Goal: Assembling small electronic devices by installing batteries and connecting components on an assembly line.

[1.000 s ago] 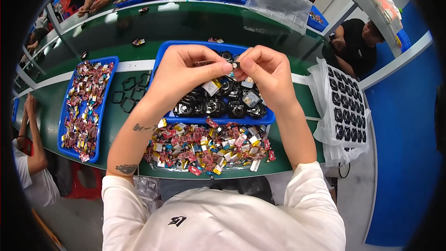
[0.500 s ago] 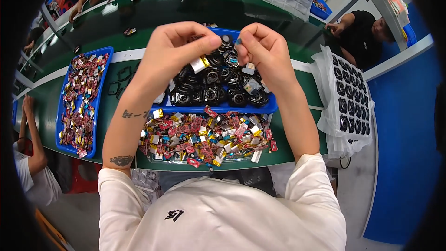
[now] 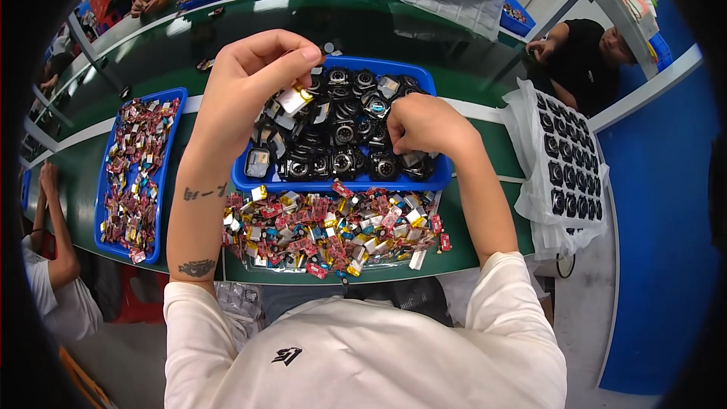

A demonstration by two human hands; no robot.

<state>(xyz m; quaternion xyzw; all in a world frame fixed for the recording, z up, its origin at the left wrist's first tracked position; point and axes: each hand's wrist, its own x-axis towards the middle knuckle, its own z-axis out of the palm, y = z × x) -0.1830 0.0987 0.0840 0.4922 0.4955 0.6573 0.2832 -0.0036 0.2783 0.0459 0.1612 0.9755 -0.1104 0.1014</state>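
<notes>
My left hand [image 3: 261,68] is raised over the left part of a blue tray, thumb and fingers pinched together. Below its fingers hangs a small silver battery [image 3: 294,101] with yellow tape; whatever joins it to the pinch is mostly hidden. My right hand [image 3: 433,125] is down at the tray's right side, its fingers curled among the black watch cases [image 3: 344,132]. What those fingertips grip, if anything, I cannot see. In front of the blue tray [image 3: 348,185] lies a heap of red circuit boards with silver and yellow batteries [image 3: 333,231].
Left stands another blue tray [image 3: 160,238] of circuit boards. A white-lined stack of black watch parts [image 3: 568,155] is at the right. Across the green bench [image 3: 303,26], co-workers sit near more blue trays; another person's arms [image 3: 57,220] rest at the left edge.
My right hand has moved down from beside my left hand into the watch cases. My left hand has shifted slightly left, the battery with it.
</notes>
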